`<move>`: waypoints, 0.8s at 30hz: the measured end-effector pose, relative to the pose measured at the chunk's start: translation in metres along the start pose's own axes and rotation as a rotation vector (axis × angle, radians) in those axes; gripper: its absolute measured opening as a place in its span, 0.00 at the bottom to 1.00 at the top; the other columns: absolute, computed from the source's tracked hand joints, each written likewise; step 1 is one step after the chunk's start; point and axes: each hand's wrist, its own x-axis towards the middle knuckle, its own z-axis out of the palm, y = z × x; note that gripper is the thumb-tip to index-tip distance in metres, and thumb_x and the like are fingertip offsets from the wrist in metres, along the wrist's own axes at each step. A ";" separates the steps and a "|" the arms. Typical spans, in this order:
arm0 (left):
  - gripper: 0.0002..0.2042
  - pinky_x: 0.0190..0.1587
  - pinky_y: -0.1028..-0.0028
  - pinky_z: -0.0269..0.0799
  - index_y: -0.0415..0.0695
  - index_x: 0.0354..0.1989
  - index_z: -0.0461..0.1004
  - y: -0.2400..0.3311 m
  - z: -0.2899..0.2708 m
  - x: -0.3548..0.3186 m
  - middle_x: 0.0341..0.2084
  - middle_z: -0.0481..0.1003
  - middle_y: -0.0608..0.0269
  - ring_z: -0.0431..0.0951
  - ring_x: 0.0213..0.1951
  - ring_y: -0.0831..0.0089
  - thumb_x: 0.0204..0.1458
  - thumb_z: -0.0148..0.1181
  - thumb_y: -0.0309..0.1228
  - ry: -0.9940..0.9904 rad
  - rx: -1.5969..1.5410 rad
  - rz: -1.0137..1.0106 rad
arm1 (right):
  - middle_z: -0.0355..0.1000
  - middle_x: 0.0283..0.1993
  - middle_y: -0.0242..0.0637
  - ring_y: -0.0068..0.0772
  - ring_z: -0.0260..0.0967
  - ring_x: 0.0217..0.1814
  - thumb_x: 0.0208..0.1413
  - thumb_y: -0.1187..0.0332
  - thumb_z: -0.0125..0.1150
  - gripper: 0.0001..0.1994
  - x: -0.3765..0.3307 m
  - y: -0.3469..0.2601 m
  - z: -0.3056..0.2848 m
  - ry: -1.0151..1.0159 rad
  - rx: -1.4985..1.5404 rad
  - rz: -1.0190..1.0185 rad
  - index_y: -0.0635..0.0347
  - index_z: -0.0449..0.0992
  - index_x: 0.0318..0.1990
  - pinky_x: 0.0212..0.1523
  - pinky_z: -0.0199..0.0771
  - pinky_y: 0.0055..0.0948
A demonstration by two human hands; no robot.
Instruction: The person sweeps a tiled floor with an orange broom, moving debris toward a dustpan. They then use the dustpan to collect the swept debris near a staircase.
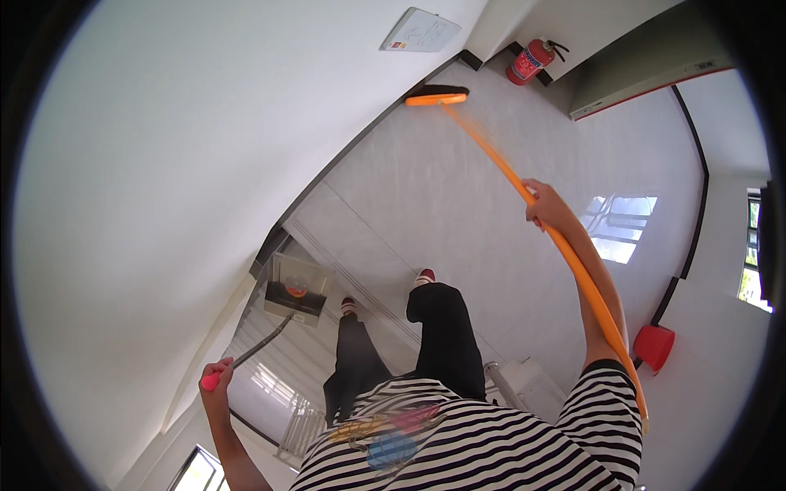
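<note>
The right hand (547, 206) is wrapping closed around the long orange handle of one broom (524, 188), gripping it partway along the shaft, and the broom is stretching out ahead across the pale tiled floor (426, 188). Its orange head with dark bristles is sitting right at the foot of the white wall (164, 164), where floor and wall are meeting. The left hand (216, 378) is curling shut around the pink grip of one long-handled dustpan (296, 288), and the grey pan itself is resting low down by the wall, just beside the person's feet, its thin dark pole running back up to the fist. Two shoes with red tips are showing below two dark trouser legs, and a black-and-white striped shirt is filling the bottom of the view. One red fire extinguisher (530, 60) is standing in the far corner, well apart from the broom head. One red bucket (655, 345) is sitting on the floor near the right elbow, close by the tail end of the broom handle.
</note>
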 end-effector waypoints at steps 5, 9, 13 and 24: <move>0.04 0.46 0.74 0.62 0.38 0.25 0.69 -0.022 -0.016 0.014 0.33 0.74 0.55 0.71 0.39 0.72 0.44 0.56 0.24 -0.082 -0.024 0.104 | 0.60 0.20 0.34 0.21 0.59 0.13 0.33 0.82 0.51 0.37 -0.121 0.005 0.088 -0.136 -0.083 0.119 0.59 0.55 0.59 0.11 0.62 0.20; 0.04 0.45 0.74 0.63 0.37 0.25 0.70 -0.038 -0.053 0.019 0.32 0.74 0.56 0.71 0.37 0.72 0.44 0.56 0.24 -0.115 -0.066 0.098 | 0.63 0.22 0.36 0.22 0.59 0.15 0.35 0.81 0.50 0.37 -0.218 -0.012 0.128 -0.244 -0.058 0.190 0.56 0.54 0.60 0.14 0.63 0.21; 0.04 0.42 0.77 0.64 0.37 0.25 0.70 -0.060 -0.079 0.026 0.33 0.75 0.57 0.71 0.36 0.75 0.44 0.57 0.24 -0.089 -0.067 0.081 | 0.63 0.22 0.33 0.20 0.58 0.13 0.32 0.84 0.52 0.37 -0.279 -0.033 0.146 -0.265 0.005 0.264 0.58 0.57 0.59 0.12 0.61 0.19; 0.05 0.39 0.79 0.65 0.38 0.27 0.71 -0.156 -0.086 0.042 0.30 0.74 0.62 0.70 0.33 0.78 0.43 0.59 0.25 -0.128 -0.060 0.184 | 0.61 0.21 0.33 0.18 0.57 0.12 0.33 0.83 0.50 0.34 -0.224 -0.068 0.215 -0.143 0.031 0.061 0.63 0.58 0.56 0.10 0.59 0.18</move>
